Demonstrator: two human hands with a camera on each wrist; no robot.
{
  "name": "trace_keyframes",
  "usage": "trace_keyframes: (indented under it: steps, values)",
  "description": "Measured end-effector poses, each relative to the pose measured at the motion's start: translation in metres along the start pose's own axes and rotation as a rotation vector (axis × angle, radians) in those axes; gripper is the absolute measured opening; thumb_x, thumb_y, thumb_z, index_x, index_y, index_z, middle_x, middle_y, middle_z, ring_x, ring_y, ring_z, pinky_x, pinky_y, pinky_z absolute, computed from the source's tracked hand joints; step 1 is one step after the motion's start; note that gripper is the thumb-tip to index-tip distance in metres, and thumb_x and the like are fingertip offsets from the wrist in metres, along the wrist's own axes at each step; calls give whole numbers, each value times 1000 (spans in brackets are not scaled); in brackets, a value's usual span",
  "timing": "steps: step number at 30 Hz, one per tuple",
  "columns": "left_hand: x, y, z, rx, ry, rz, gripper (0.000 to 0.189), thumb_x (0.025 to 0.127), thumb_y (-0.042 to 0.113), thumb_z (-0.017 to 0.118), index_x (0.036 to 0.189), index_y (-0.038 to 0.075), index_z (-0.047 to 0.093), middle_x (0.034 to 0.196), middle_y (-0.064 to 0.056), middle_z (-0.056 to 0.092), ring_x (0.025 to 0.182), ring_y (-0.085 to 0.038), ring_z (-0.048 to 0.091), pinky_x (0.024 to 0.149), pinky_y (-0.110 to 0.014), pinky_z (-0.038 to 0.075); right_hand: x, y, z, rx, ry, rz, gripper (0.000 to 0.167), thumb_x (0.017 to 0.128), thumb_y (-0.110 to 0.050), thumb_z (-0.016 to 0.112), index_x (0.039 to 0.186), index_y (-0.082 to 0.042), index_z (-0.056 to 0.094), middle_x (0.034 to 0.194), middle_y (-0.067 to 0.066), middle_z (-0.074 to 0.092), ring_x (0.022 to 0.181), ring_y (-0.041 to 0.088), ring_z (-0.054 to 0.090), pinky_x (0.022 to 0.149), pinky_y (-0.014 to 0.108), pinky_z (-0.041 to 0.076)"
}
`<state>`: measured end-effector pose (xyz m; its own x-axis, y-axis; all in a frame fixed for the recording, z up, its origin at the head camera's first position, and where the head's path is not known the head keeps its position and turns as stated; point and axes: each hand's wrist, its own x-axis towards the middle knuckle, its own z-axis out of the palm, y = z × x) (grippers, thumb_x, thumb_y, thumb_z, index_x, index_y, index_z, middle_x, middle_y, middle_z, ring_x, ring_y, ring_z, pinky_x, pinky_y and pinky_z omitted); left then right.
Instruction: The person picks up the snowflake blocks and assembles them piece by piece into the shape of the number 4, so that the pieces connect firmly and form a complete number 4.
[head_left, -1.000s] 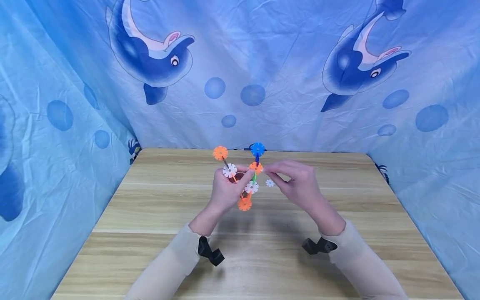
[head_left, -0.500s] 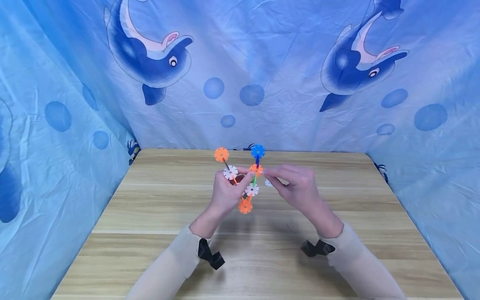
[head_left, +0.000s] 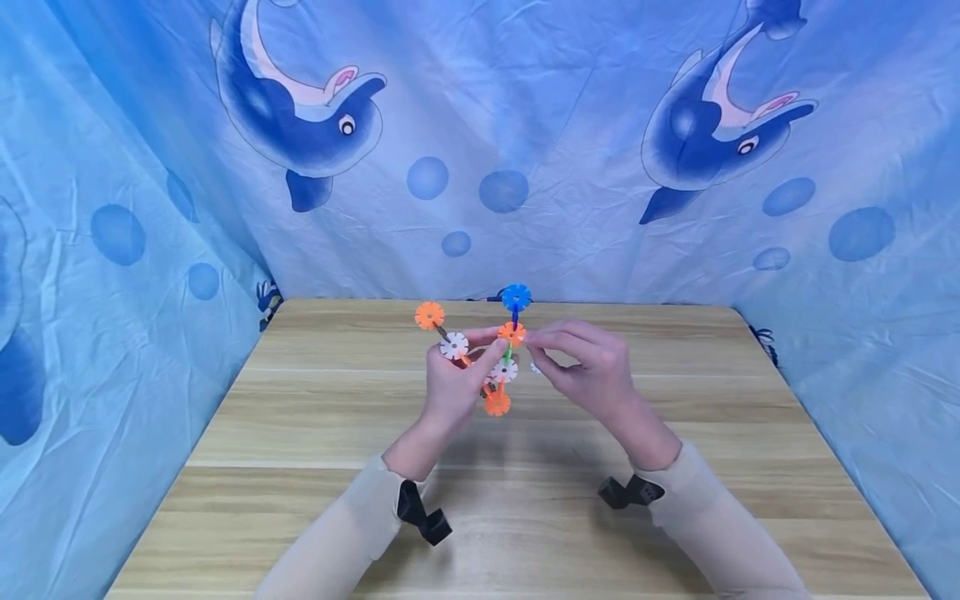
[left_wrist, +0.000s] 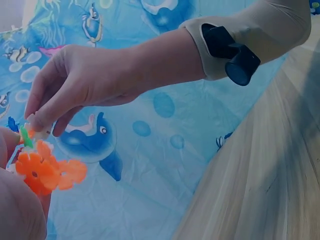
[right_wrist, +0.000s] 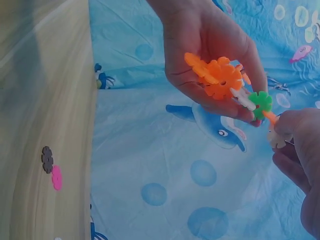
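My left hand [head_left: 457, 379] grips a linked chain of notched plastic snowflake discs above the table, thumb at its right side. A blue disc [head_left: 517, 297] stands at its top, above an orange disc [head_left: 512, 334], a green disc [right_wrist: 261, 103] and a white disc [head_left: 505, 371]. Another orange disc [head_left: 430, 315] ends the left branch, joined to a second white one [head_left: 453, 345]. Lowest hangs an orange disc [head_left: 497, 403]. My right hand [head_left: 592, 358] pinches a white snowflake disc [right_wrist: 276, 139] right at the orange disc beside the green one.
A loose white disc [head_left: 534, 367] lies on the wooden table [head_left: 337, 417], mostly hidden behind my right hand. In the right wrist view, a dark disc [right_wrist: 47, 160] and a pink disc [right_wrist: 57, 178] lie on the tabletop. A blue dolphin-print curtain [head_left: 585, 167] surrounds the table.
The chain has turned slightly in my left hand: its left orange disc has swung left and down, its lowest one a little right. My right hand stays at the upper orange disc.
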<state>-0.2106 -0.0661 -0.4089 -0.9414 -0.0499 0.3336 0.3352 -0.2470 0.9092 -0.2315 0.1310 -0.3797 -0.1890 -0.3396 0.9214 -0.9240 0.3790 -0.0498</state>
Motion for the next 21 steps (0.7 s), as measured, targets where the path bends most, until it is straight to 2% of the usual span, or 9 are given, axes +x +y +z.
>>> trace_keyframes:
  steps: [4, 7, 10, 12, 17, 21]
  values:
    - [0, 1, 0, -33, 36, -30, 24, 93, 7, 81, 113, -6, 78, 99, 1, 84, 91, -16, 79, 81, -28, 67, 0, 0, 2, 7, -4, -14, 3, 91, -6, 82, 93, -4, 82, 89, 11, 81, 79, 24, 79, 76, 35, 67]
    - [1, 2, -2, -45, 52, -39, 25, 92, 7, 82, 113, -6, 78, 97, 2, 83, 91, -15, 78, 81, -26, 67, -1, 0, -1, 18, -5, 9, 11, 91, -13, 84, 97, -4, 82, 91, 10, 82, 81, 25, 79, 77, 37, 67]
    - [4, 5, -4, -61, 68, -33, 24, 92, 6, 82, 112, -6, 78, 96, 1, 83, 90, -15, 77, 80, -25, 66, -3, 3, -4, 14, 16, 48, 23, 97, -27, 78, 99, -4, 82, 91, 11, 82, 80, 26, 79, 77, 39, 67]
    - [6, 8, -7, -73, 88, -22, 22, 91, 5, 82, 110, -5, 79, 96, 1, 83, 89, -15, 77, 79, -25, 66, -4, 6, -6, 3, 33, 70, 27, 99, -30, 74, 99, -4, 82, 90, 12, 82, 79, 27, 79, 74, 41, 67]
    - [12, 13, -16, -84, 127, 17, 17, 90, 2, 81, 107, -1, 80, 95, 3, 83, 88, -15, 76, 79, -24, 65, -12, 19, -7, -22, 12, 138, 15, 91, -15, 74, 96, -4, 82, 87, 12, 82, 74, 26, 77, 67, 38, 65]
    - [13, 16, -21, -75, 134, 33, 18, 91, 0, 80, 108, -4, 79, 96, 4, 83, 89, -15, 76, 80, -23, 65, -21, 27, -1, -9, -60, 233, 10, 86, -6, 78, 94, -6, 83, 88, 9, 82, 74, 24, 77, 64, 35, 65]
